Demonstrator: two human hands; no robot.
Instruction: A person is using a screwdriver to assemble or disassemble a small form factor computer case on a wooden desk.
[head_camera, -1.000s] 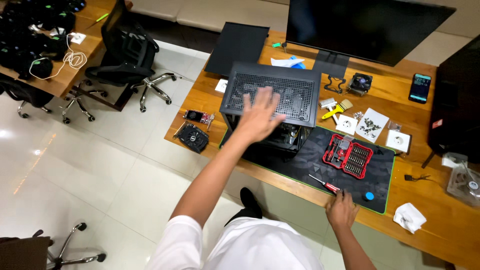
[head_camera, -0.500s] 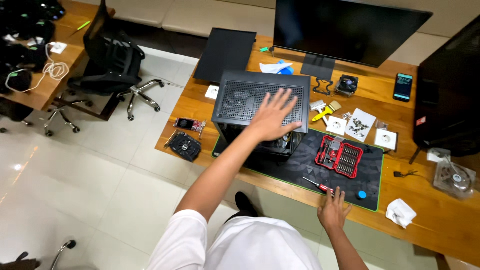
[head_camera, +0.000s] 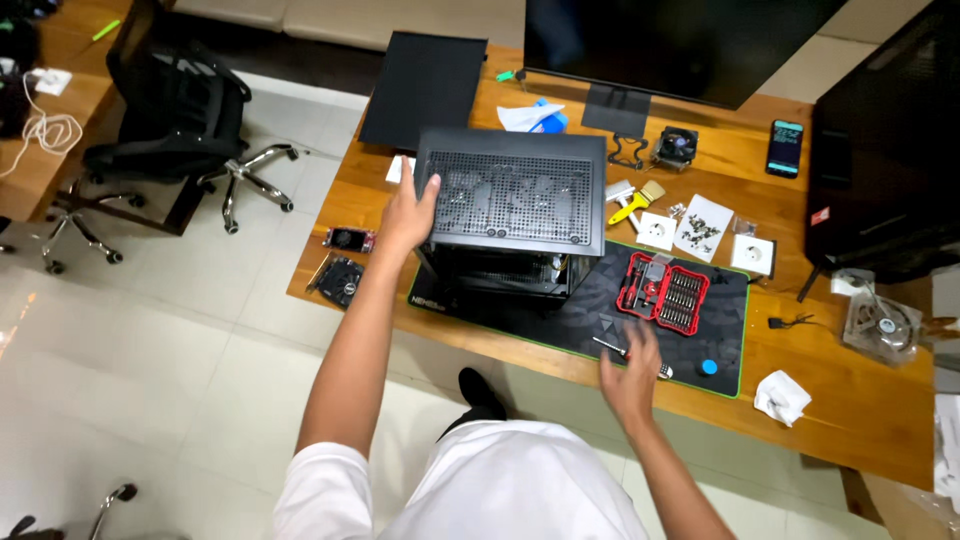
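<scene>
Black perforated metal meets the fingers of the left hand: they curl around the left edge of the panel, thumb on top near the corner, gripping it. The panel lies flat across the top of the open computer case, which stands on the left part of the dark desk mat with its green border.

The right hand hangs low over the front of the mat, fingers loosely spread and slightly bent, closed on nothing. Its fingertips are just above a red-handled screwdriver that lies on the mat; whether they touch it I cannot tell. Just beyond it sits an open red case of screwdriver bits, and to the right a small blue round cap.

The mat rests on a wooden table. Behind the case stands a large dark monitor, with a second black panel lying flat to its left. To the right of the case are a yellow brush, small white papers with screws, a cooling fan and a phone. At the table's left end lie a small circuit board and a dark fan. A crumpled white tissue lies near the front right. A black office chair stands on the tiled floor to the left.
</scene>
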